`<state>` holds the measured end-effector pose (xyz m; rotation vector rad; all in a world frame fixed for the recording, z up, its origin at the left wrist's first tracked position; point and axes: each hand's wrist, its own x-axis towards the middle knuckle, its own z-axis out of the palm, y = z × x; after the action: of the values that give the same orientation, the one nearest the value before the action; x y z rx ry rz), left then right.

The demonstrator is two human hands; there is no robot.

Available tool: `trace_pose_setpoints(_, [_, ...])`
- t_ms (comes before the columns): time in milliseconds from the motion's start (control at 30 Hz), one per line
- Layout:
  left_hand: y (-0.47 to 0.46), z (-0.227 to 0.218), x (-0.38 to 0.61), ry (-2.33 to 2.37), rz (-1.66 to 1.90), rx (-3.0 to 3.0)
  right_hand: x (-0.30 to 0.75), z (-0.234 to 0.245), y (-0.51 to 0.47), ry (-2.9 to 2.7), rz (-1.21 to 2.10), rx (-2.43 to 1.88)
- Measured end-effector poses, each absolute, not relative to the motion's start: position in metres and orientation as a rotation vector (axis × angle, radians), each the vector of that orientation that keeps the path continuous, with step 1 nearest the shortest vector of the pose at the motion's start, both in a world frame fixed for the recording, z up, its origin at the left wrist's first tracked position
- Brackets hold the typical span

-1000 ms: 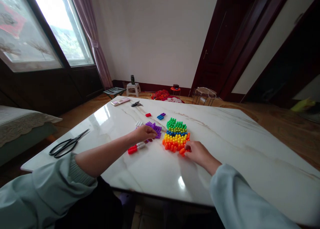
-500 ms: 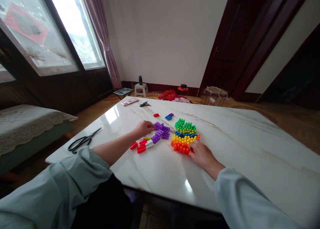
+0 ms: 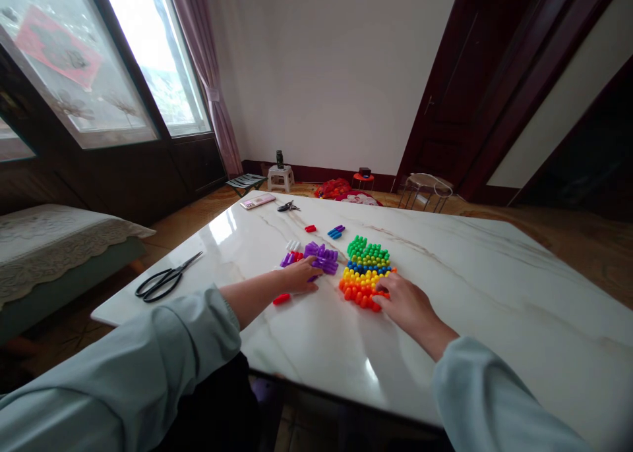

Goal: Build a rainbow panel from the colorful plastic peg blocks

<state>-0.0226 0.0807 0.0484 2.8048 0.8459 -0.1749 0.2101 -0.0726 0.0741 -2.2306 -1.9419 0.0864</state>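
A piece of beadwork (image 3: 366,267) stands on the table, its rows running from green through olive, blue and yellow to orange at the near side. My right hand (image 3: 406,302) grips its near right edge, thumb and fingers at the orange beads. To the left is a pile of purple beads (image 3: 324,257). My left hand (image 3: 297,276) reaches over the near side of that pile, fingers spread, touching or just above it. Around this hand lie a red bead (image 3: 281,299) and some white beads (image 3: 293,246); others are partly hidden beneath it.
Farther back on the marble table (image 3: 494,294) are blue and purple beads (image 3: 336,232), a red bead piece (image 3: 310,228), small snips (image 3: 288,206) and a phone (image 3: 258,201). Black-handled scissors (image 3: 167,279) lie near the left edge.
My left hand has come nearer and to the right, from the far left of the purple pile, and its fingers have spread. My right hand stays at the beadwork.
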Motion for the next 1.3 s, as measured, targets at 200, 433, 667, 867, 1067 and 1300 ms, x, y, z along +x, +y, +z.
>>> trace_pose_setpoints(200, [0.083,0.046,-0.018,0.944,-0.032,2.816,0.205,0.083,-0.072,-1.913,0.071,-2.144])
trace_pose_setpoints(433, [0.075,0.068,-0.005,0.822,0.559,2.333,0.196,0.078,-0.061,-1.739,0.211,-1.924])
trace_pose_setpoints(667, [0.043,0.095,0.005,0.520,0.595,2.138,0.186,0.084,-0.054,-1.554,0.333,-1.628])
trace_pose_setpoints(867, [0.038,0.097,0.003,0.484,0.539,2.205,0.180,0.084,-0.055,-1.532,0.391,-1.541])
trace_pose_setpoints(1067, [0.041,0.091,0.004,0.528,0.531,2.291,0.171,0.084,-0.059,-1.429,0.670,-1.464])
trace_pose_setpoints(1300, [0.052,0.091,0.002,0.601,0.491,2.415,0.228,0.076,-0.046,-1.164,0.343,-1.624])
